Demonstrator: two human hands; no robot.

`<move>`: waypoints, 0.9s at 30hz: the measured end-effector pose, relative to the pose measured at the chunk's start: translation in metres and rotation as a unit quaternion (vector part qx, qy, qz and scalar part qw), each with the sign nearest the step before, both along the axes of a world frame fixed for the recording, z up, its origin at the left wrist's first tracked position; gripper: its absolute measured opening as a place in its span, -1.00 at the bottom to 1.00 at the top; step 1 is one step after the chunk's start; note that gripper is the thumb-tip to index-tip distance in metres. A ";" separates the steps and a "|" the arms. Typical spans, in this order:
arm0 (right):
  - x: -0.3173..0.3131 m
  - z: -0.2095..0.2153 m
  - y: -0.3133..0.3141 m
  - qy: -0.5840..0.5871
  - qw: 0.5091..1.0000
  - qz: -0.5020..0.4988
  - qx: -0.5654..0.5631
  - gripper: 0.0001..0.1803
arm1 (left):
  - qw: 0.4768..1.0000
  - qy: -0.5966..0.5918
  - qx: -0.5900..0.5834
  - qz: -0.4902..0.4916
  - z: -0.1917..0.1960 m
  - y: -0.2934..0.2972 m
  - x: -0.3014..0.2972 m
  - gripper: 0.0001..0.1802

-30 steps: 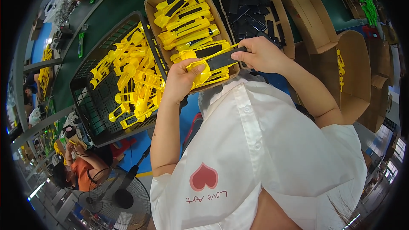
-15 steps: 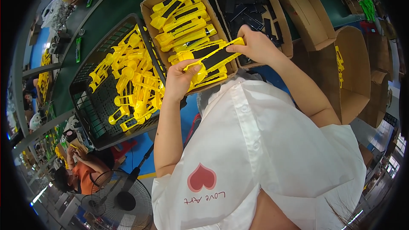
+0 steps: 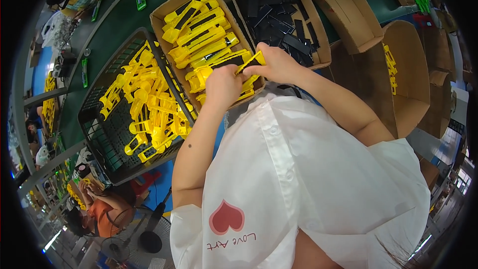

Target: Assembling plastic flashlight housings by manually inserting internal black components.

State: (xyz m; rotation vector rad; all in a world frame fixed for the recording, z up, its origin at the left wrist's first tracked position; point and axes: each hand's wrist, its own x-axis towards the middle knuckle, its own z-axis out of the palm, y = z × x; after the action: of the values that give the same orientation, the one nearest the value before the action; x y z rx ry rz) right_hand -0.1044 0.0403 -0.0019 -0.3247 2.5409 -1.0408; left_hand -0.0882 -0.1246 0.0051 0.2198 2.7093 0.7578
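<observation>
Both my hands are together over the near end of a cardboard box (image 3: pixel 158 20) filled with yellow plastic parts with black inserts. Between them is a yellow plastic part (image 3: pixel 253 61), turned nearly edge-on. My left hand (image 3: pixel 224 85) has its fingers curled round the part's near end, their tips partly hidden. On the other end, my right hand (image 3: pixel 276 63) pinches it between thumb and fingers. Just below lie more yellow parts (image 3: pixel 199 77) in rows, some with a black strip inside. Right of that box, a second box holds loose flat black pieces (image 3: pixel 269 15).
A black plastic crate (image 3: pixel 105 144) at my left holds a heap of bare yellow parts (image 3: pixel 154 97). Further right are an open cardboard carton (image 3: pixel 346 12) and a deeper one (image 3: pixel 411 74). A fan (image 3: pixel 149 241) stands at lower left. Other people work beyond the bench (image 3: pixel 117 25).
The yellow part has tipped from showing its black strip to nearly edge-on. My hands have drawn closer together, the left one rolling over. The whole view has shifted slightly.
</observation>
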 end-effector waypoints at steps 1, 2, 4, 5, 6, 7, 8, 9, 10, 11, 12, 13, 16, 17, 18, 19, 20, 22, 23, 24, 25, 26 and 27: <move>-0.001 -0.001 0.003 0.000 1.000 0.001 -0.001 -0.48 | 1.000 -0.003 0.004 0.018 -0.003 0.005 0.006 -0.64; -0.002 -0.003 0.009 -0.035 0.999 -0.001 -0.035 -0.47 | 0.999 -0.007 0.010 0.029 -0.003 0.011 0.008 -0.64; 0.000 -0.028 0.016 -0.026 0.988 -0.004 -0.153 -0.45 | 0.999 0.026 -0.037 0.006 -0.001 0.013 0.001 -0.60; 0.001 -0.013 0.007 -0.169 0.961 -0.029 -0.218 -0.48 | 0.997 0.048 -0.053 -0.009 -0.005 0.005 -0.009 -0.58; 0.005 -0.016 0.001 -0.257 0.903 -0.051 -0.341 -0.53 | 0.991 0.110 -0.074 -0.019 -0.013 -0.005 -0.023 -0.52; 0.002 -0.010 -0.002 -0.288 0.880 -0.067 -0.372 -0.52 | 0.972 0.222 -0.049 -0.058 -0.018 -0.016 -0.037 -0.51; -0.003 -0.013 0.001 -0.234 0.914 -0.090 -0.318 -0.52 | 0.964 0.225 -0.085 -0.111 -0.013 -0.022 -0.050 -0.56; -0.008 -0.020 0.004 -0.180 0.940 -0.114 -0.265 -0.51 | 0.962 0.217 -0.107 -0.128 -0.013 -0.033 -0.058 -0.58; -0.017 -0.037 0.021 -0.050 0.984 -0.122 -0.117 -0.52 | 0.948 0.256 -0.150 -0.114 -0.017 -0.037 -0.058 -0.53; -0.020 -0.047 0.036 0.077 0.990 -0.116 0.018 -0.54 | 0.931 0.291 -0.195 -0.097 -0.023 -0.043 -0.054 -0.45; -0.020 -0.045 0.047 0.072 0.968 -0.128 0.204 -0.54 | 0.946 0.197 -0.239 -0.095 -0.026 -0.045 -0.045 -0.33; -0.020 -0.053 0.065 0.017 0.954 -0.120 0.273 -0.56 | 0.950 0.147 -0.260 -0.088 -0.031 -0.043 -0.031 -0.28; -0.014 -0.085 0.110 0.005 0.965 -0.108 0.241 -0.56 | 0.956 0.094 -0.272 -0.055 -0.056 -0.039 -0.007 -0.22; -0.011 -0.085 0.110 0.020 0.964 -0.128 0.232 -0.55 | 0.959 0.093 -0.265 -0.039 -0.062 -0.037 -0.011 -0.22; -0.008 -0.080 0.106 0.016 0.963 -0.141 0.231 -0.55 | 0.955 0.112 -0.275 -0.023 -0.068 -0.036 -0.013 -0.24; -0.010 -0.077 0.101 0.035 0.962 -0.146 0.227 -0.58 | 0.955 0.126 -0.267 -0.006 -0.071 -0.036 -0.016 -0.26; -0.009 -0.074 0.100 0.063 0.961 -0.144 0.227 -0.64 | 0.957 0.118 -0.264 0.000 -0.072 -0.036 -0.021 -0.25; -0.012 -0.079 0.099 0.088 0.963 -0.157 0.202 -0.67 | 0.953 0.106 -0.283 0.013 -0.069 -0.037 -0.026 -0.23; -0.012 -0.079 0.100 0.101 0.964 -0.149 0.198 -0.70 | 0.946 0.129 -0.296 0.027 -0.069 -0.036 -0.025 -0.22; -0.011 -0.079 0.101 0.100 0.964 -0.153 0.191 -0.70 | 0.943 0.104 -0.314 0.033 -0.067 -0.039 -0.021 -0.24; -0.009 -0.079 0.101 0.099 0.965 -0.157 0.185 -0.71 | 0.939 0.079 -0.333 0.039 -0.065 -0.042 -0.014 -0.26; -0.005 -0.079 0.103 0.109 0.964 -0.177 0.166 -0.73 | 0.949 0.112 -0.289 0.054 -0.065 -0.046 -0.006 -0.31; 0.000 -0.079 0.104 0.109 0.965 -0.175 0.163 -0.73 | 0.948 0.149 -0.274 0.064 -0.064 -0.048 0.003 -0.33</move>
State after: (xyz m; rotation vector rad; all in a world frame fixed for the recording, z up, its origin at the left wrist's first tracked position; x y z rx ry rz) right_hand -0.1045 0.1442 -0.0806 0.1138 2.9842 -0.7046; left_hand -0.0853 -0.1727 -0.0594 0.0241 3.1146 -0.0304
